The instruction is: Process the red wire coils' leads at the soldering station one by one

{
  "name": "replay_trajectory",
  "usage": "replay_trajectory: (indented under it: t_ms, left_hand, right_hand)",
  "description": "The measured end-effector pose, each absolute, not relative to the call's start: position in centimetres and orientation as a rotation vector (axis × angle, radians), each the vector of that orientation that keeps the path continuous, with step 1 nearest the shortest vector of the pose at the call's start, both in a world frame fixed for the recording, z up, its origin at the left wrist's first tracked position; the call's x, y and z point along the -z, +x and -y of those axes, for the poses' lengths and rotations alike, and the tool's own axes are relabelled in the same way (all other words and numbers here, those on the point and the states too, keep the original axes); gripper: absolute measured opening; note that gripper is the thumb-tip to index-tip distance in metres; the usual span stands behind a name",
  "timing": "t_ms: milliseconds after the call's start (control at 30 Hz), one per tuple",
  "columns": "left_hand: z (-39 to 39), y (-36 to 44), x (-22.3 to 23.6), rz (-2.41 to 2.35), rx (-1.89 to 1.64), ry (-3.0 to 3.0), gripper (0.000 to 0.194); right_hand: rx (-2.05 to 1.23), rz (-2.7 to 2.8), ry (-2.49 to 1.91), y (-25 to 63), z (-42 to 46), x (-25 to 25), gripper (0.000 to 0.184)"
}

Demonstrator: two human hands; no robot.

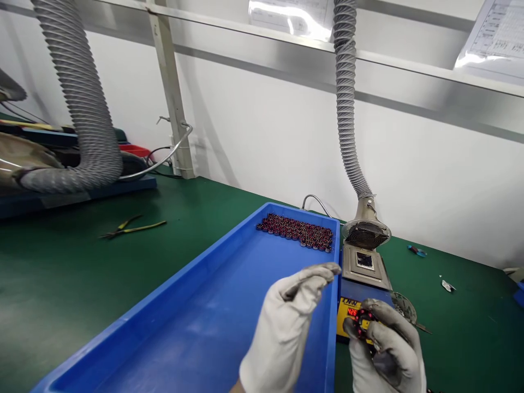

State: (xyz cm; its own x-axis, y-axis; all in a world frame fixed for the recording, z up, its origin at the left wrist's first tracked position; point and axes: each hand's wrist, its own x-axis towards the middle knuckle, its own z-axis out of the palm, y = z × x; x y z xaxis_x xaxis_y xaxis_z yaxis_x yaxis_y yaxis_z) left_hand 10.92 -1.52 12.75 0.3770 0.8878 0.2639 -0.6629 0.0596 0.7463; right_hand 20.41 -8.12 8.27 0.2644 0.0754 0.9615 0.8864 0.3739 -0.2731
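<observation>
My right hand (387,344), in a white glove with greyed fingertips, pinches a small toroidal coil (360,322) with dark red wire between thumb and fingers. The yellow panel behind shows through the ring's hole. This hand is in front of a solder pot (364,265), whose red display (352,312) begins with 426. Over the right side of a long blue tray (196,262) hovers my left hand (286,322), gloved too. Its fingers are stretched forward, close together, with nothing visible in them. Many similar coils (298,232) stand packed in rows at the tray's far end.
A fume extraction hose (347,98) hangs above the pot. Beside the pot lies a round metal dish (404,307). Yellow-handled pliers (133,226) rest on the green table (184,207) at left. A second grey hose (82,109) is farther left. Small tools (416,250) lie at right.
</observation>
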Motion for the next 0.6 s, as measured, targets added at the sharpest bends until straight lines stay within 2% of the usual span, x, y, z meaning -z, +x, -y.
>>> replay_trajectory:
  t_ms: [100, 133, 233, 367, 500, 600]
  left_hand:
    - [1.3, 10.6, -13.7, -0.428, -0.86, 1.019, 0.028]
    - [1.5, 10.7, -13.9, -0.48, -0.79, 1.054, 0.026]
    - [2.4, 11.2, -14.2, -0.556, -0.923, 1.049, 0.011]
    - [2.8, 11.0, -14.1, -0.499, -1.163, 0.903, 0.013]
    - [2.7, 10.7, -14.4, -0.545, -0.93, 1.007, 0.029]
    - [2.7, 10.9, -14.4, -0.617, -0.831, 1.049, 0.03]
  right_hand:
    - [0.694, 1.156, -1.041, 20.4, 8.1, -8.1, 0.03]
    - [0.708, 1.158, -1.047, 20.4, 8.1, -8.0, 0.03]
    - [0.772, 1.194, -1.063, 20.5, 8.0, -8.0, 0.031]
    - [0.786, 1.209, -1.065, 20.9, 8.0, -8.0, 0.029]
    - [0.756, 1.208, -1.045, 20.8, 8.1, -7.8, 0.028]
    - [0.766, 1.199, -1.066, 20.4, 8.1, -7.7, 0.029]
